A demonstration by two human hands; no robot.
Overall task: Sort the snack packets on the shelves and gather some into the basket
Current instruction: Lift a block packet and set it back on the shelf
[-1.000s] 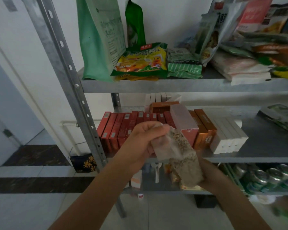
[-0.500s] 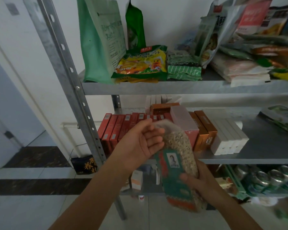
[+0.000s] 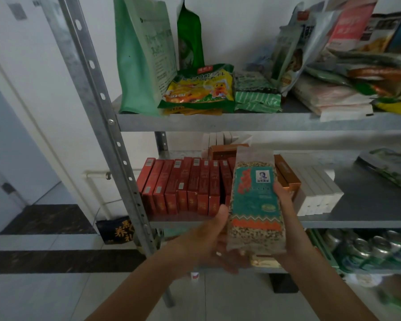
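Left hand fingers curl under the seed packet, thumb up its left edge. The right hand grips the right edge, thumb in front and fingers hidden behind. The packet is upright, label toward the camera, before the red boxes on the middle shelf.

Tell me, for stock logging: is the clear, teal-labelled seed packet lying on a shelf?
No, the left hand and right hand hold the clear teal-labelled seed packet upright in mid-air.
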